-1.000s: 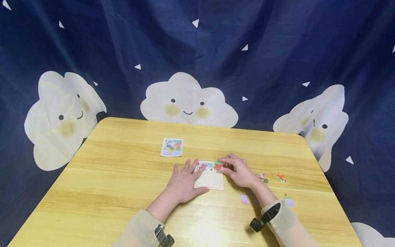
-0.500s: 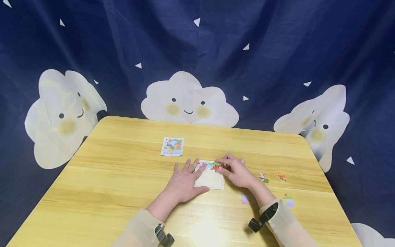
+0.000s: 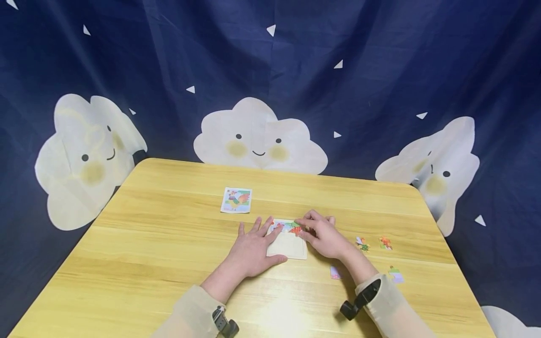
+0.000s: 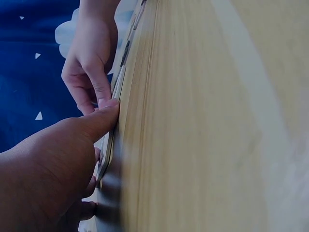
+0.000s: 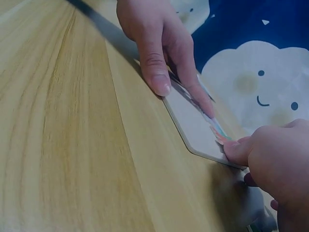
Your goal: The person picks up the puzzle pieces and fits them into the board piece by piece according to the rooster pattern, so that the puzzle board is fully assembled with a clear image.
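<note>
A small white puzzle tray [image 3: 286, 248] lies on the table, its far row filled with coloured pieces and its nearer part bare. My left hand [image 3: 249, 253] rests with spread fingers over the tray's left side, index finger on the far row and thumb by the near edge. At the far right corner my right hand [image 3: 328, 235] pinches a red and green jigsaw piece [image 3: 296, 230] between thumb and index finger. In the right wrist view this piece [image 5: 218, 135] lies against the tray [image 5: 193, 130], partly hidden by the thumb.
A square rooster picture card [image 3: 236, 200] lies beyond the tray, to the left. Several loose jigsaw pieces lie right of it, among them an orange one [image 3: 385, 242] and a lilac one [image 3: 335, 272]. Behind the wooden table [image 3: 139, 244] hangs a blue curtain [image 3: 359, 94].
The right hand has shifted slightly left, and the red and green piece has settled lower into the tray's far right corner. The left hand has stayed in place.
</note>
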Action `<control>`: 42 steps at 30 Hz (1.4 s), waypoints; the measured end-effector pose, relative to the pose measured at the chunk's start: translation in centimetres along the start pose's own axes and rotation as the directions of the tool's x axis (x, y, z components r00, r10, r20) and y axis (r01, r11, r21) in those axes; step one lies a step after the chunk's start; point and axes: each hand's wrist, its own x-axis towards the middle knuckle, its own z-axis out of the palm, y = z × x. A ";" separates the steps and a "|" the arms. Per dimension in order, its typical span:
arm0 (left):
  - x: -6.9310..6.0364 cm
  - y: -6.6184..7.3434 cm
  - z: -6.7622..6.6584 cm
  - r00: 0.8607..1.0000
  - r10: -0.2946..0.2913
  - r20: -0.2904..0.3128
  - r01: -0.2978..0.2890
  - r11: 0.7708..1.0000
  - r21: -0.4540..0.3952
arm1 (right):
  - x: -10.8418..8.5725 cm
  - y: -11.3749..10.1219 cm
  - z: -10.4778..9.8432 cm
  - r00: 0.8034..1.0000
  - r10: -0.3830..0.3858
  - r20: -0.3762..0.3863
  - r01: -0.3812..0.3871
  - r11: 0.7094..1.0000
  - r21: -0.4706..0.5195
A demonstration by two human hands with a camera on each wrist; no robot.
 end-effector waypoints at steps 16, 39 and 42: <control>-0.1 0.0 -0.1 1.000 -0.002 0.000 0.002 1.000 -0.013 | -0.1 -0.3 0.4 1.000 -0.004 -0.006 0.004 0.996 -0.086; -0.1 0.0 0.1 1.000 -0.010 0.002 0.010 1.000 -0.025 | 0.0 -1.0 0.6 0.993 -0.100 -0.059 0.076 0.943 -0.324; -0.2 0.0 0.0 1.000 -0.010 0.005 0.010 1.000 -0.023 | 0.1 -0.8 0.8 0.994 -0.085 -0.074 0.061 0.957 -0.283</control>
